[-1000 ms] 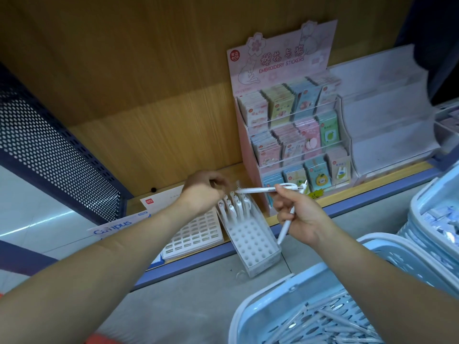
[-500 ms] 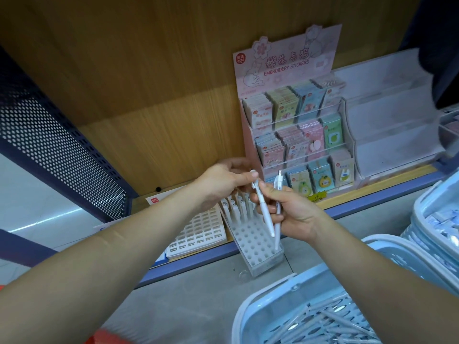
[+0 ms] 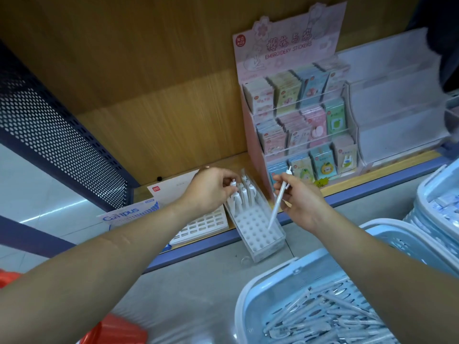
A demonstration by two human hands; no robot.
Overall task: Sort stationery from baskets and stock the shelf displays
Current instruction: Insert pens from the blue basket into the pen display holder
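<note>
Head view: the pen rack (image 3: 258,229), a white block full of holes, sat at the front lip of the shelf (image 3: 372,187), overhanging it a little. Its long axis ran from eleven o'clock to five o'clock. Pens filled only its far rows, and the near rows were bare holes.

The left hand (image 3: 211,192) reached in from eight o'clock, its fingers (image 3: 224,178) curled and pinching the top of a seated pen (image 3: 233,186) at the left of those far rows. I couldn't tell whether that pen was fully down in its hole.

The right hand (image 3: 303,202) gripped a white pen (image 3: 279,202) around its upper barrel, thumb and fingers closed on it. The clicker pointed to one o'clock and the tip to seven o'clock. The tip hung just above the rack's right edge, and the open holes lay at about eight o'clock from this hand, close by.

The right hand was the nearer one for the next insertion, which in my judgement needed the pen tipped more upright to match the holes.

The blue basket (image 3: 250,301) of loose pens waited at five o'clock, with a sticker display (image 3: 288,48) at one o'clock.
</note>
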